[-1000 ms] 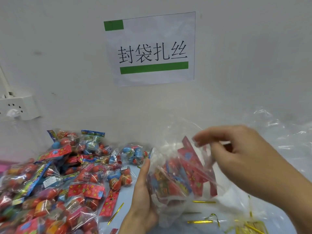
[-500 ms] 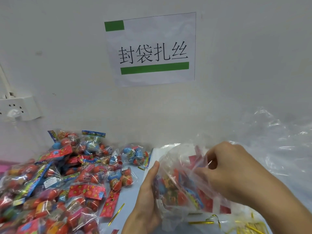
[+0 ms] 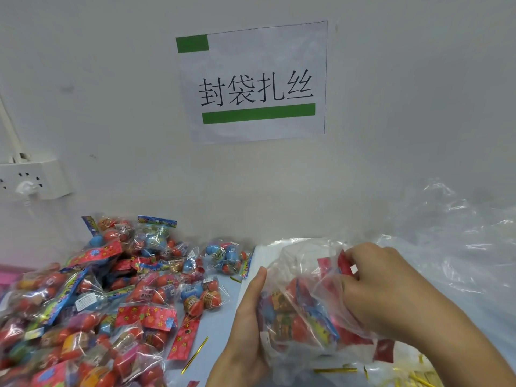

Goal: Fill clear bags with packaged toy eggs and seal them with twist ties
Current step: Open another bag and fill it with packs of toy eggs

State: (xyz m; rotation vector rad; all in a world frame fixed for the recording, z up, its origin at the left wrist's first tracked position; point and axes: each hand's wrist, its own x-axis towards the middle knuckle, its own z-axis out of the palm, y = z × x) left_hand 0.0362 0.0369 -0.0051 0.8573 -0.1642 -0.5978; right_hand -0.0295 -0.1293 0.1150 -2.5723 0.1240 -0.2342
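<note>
A packing station in a small workshop: a printed sign (image 3: 252,82) with green bars is taped to the bare white wall, a heap of packaged toy eggs (image 3: 92,300) fills the lower left, and gold twist ties (image 3: 335,370) lie along the bottom edge.

Pile of packaged toy eggs (image 3: 92,308) occupies the left of the tabletop (image 3: 215,331), against the wall. Clear bag (image 3: 301,308) sits right of the pile, between left hand (image 3: 245,331) on its left side and right hand (image 3: 382,297) on its right. Loose twist ties (image 3: 335,370) lie before the bag. Spare bags (image 3: 460,247) lie behind, far right. Sign (image 3: 254,82) on wall above; socket (image 3: 30,177) at left.
</note>
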